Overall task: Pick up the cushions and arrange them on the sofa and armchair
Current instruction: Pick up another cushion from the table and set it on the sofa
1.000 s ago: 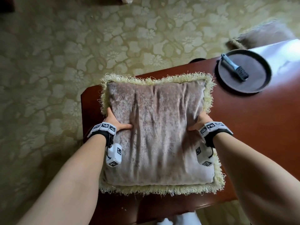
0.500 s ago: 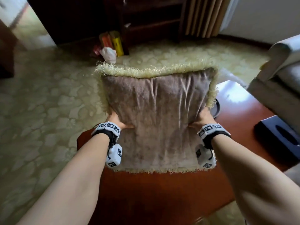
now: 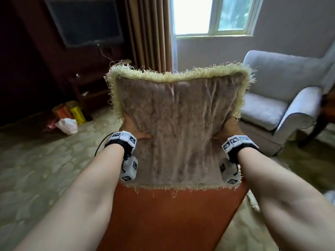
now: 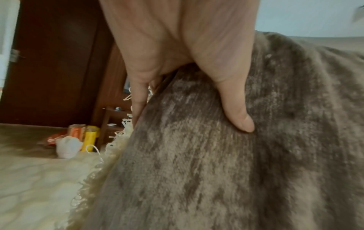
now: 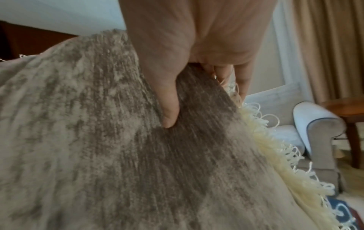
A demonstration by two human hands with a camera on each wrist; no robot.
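Note:
I hold a brown velvet cushion with a pale yellow fringe upright in the air above the red-brown table. My left hand grips its left edge, thumb on the front face, fingers behind. My right hand grips the right edge the same way. The left wrist view shows the thumb pressed into the cushion pile; the right wrist view shows the other thumb dug into the cushion. A light grey armchair stands at the right, its seat bare.
Patterned carpet covers the floor. A white bag and orange and yellow packets lie at the left by a dark cabinet with a television. Curtains and a window are ahead. A wooden side table stands beside the armchair.
The cushion has been lifted off the table and raised upright, both hands keeping their grip. My view has tilted up from the table to the room and armchair.

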